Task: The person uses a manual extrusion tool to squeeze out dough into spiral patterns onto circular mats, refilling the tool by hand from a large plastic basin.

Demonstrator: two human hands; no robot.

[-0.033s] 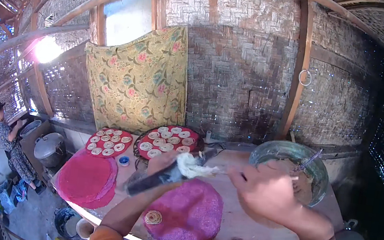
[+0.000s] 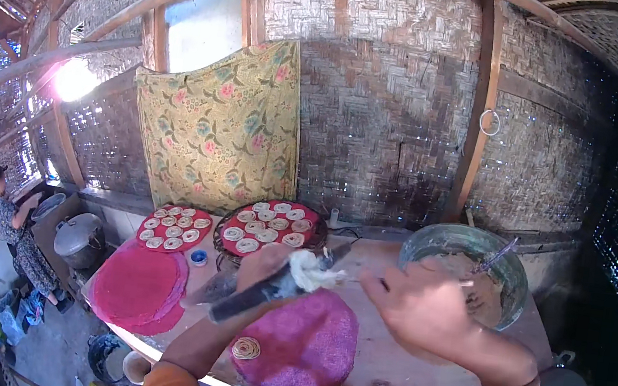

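My left hand [image 2: 260,266] is wrapped round a dark, tube-like tool [image 2: 249,303], held tilted above the table. A soft white lump [image 2: 308,272], like dough or paste, clings to the tool's upper end, with a ragged tip toward my right hand [image 2: 426,304]. That hand is closed, apart from the lump; a small dark bit shows at its fingers, too blurred to name. Below them lies a round pink woven mat [image 2: 298,346] with one pale coil [image 2: 246,349] at its left side. At the right stands a large basin [image 2: 418,246] with brownish batter or dough inside.
Two red round mats, one on the left [image 2: 143,234] and one at centre [image 2: 243,223], carry several pale coils. Stacked pink mats [image 2: 139,288] lie at left beside a small blue container [image 2: 198,258]. Farther left, a person [image 2: 15,226] stands near a large metal pot [image 2: 80,236].
The strand from the white lump toward my right hand is shorter, with a gap between them now. The dark tool has shifted slightly right.
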